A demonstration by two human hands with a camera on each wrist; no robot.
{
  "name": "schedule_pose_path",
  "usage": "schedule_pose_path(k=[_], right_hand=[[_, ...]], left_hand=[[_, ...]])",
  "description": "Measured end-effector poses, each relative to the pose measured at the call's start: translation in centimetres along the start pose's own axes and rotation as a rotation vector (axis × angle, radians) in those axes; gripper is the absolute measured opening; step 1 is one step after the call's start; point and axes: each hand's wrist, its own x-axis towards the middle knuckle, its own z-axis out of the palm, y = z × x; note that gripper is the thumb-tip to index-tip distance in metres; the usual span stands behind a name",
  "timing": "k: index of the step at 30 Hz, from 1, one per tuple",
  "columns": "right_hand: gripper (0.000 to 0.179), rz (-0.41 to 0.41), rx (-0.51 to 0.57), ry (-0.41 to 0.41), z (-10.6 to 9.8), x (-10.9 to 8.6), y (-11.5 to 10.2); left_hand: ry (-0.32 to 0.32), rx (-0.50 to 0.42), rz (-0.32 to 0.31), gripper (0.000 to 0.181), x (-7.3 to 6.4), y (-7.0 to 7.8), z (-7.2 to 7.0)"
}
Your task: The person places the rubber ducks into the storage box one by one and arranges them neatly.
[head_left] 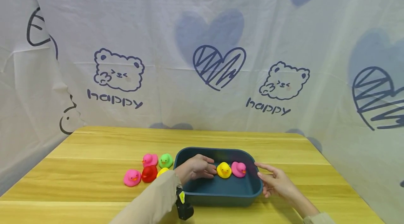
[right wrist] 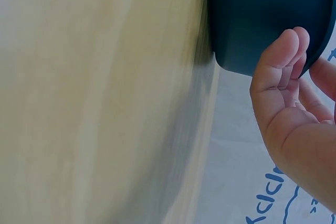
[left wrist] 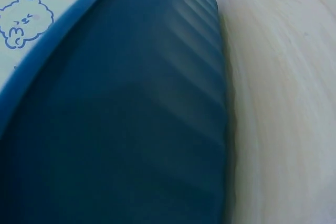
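- Your left hand is in the left part of the dark container, with fingers loosely spread and pointing right; I see nothing held, though its underside is hidden.
- Your right hand pinches the container's right rim, with bent fingers against the outer wall.
- Inside the container, to the right of your left fingers, sit a yellow duck and, just beside it, a pink duck.
- Outside, on the surface to the left, there are a green duck, a red duck, two more pink ducks and a second yellow duck, partly hidden by your left sleeve.
- If you draw the left arm back too low, the sleeve could push this hidden duck into the red one, because it passes so near.
- If your left fingers go further right, they could knock the inside ducks together.
- If your right hand pulls unevenly, the container could slide or tilt, and its ducks could roll.
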Motion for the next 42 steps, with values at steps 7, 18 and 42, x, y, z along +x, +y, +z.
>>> schedule_pose_path(k=[7, 18, 42], right_hand=[[0.059, 0.002, -0.004, 0.006, 0.1, 0.1, 0.2], [0.058, -0.006, -0.003, -0.013, 0.1, 0.2, 0.2], [0.057, -0.012, -0.062, 0.005, -0.2, 0.1, -0.4]], left_hand=[[0.020, -0.047, 0.018, 0.044, 0.0, 0.0, -0.4], [0.010, 0.043, 0.075, 0.034, -0.8, 0.7, -0.9], [-0.090, 0.128, 0.291, 0.030, -4.1, 2.4, -2.7]])
